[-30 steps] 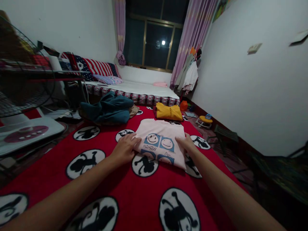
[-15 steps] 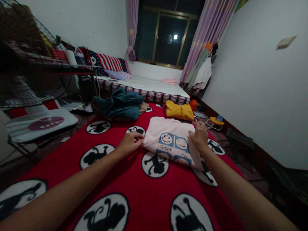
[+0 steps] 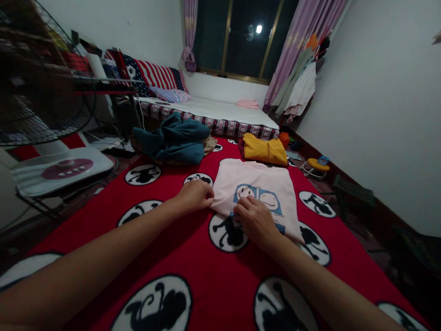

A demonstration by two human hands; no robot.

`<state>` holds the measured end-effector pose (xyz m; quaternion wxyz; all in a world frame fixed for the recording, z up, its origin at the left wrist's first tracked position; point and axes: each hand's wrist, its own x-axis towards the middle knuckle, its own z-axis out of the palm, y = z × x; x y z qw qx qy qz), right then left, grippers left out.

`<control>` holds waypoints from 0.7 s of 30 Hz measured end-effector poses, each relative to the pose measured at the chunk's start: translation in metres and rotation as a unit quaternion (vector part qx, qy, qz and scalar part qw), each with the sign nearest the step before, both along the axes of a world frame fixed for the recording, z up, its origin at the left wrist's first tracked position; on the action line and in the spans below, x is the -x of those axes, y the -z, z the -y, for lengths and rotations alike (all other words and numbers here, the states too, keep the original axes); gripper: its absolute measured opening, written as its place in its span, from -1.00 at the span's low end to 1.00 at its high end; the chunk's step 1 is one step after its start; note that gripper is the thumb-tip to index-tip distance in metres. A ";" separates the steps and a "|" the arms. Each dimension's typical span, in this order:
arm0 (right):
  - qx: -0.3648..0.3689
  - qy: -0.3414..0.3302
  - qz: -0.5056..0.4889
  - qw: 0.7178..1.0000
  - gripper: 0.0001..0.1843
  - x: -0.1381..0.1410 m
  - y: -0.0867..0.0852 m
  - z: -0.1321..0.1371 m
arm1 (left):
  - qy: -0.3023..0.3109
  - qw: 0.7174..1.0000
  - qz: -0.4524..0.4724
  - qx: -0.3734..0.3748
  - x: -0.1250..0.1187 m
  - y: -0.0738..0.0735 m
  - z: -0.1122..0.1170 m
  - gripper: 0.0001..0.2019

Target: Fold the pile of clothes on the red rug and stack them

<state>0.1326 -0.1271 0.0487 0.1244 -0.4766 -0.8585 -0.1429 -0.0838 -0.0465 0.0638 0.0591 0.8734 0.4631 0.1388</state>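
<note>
Pink shirt (image 3: 255,176), flat and squarish

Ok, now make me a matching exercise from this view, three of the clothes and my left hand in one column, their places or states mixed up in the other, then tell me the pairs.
Column one
1. Printed shirt
2. Yellow garment
3. Teal garment
4. Left hand

Column two
A. Bunched in a loose heap
B. Partly covered by the right hand
C. At the shirt's left edge
D. Folded, just beyond the shirt

Right pairs: 1-B, 2-D, 3-A, 4-C
</note>
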 end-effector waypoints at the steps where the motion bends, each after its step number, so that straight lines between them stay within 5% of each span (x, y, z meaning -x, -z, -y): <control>1: 0.000 -0.007 -0.004 1.000 -0.89 -0.002 -0.001 -0.002 | 0.003 1.000 -0.003 -0.008 0.001 -0.004 -0.001 -0.84; 5: -0.009 -0.014 -0.045 0.999 -0.92 -0.010 -0.002 -0.002 | 0.001 0.995 0.097 0.025 0.009 -0.013 -0.004 -0.81; 11: 0.068 -0.027 -0.088 0.993 -0.92 -0.019 -0.004 0.012 | -0.023 0.987 0.113 0.112 0.014 0.002 -0.019 -0.80; 17: -0.004 0.087 -0.175 0.981 -0.74 -0.064 -0.001 0.000 | -0.129 0.905 0.292 0.280 -0.008 0.017 -0.055 -0.39; 21: 0.034 0.097 -0.162 0.981 -0.55 -0.080 0.016 -0.007 | -0.083 0.912 0.362 0.175 -0.036 0.026 -0.063 -0.42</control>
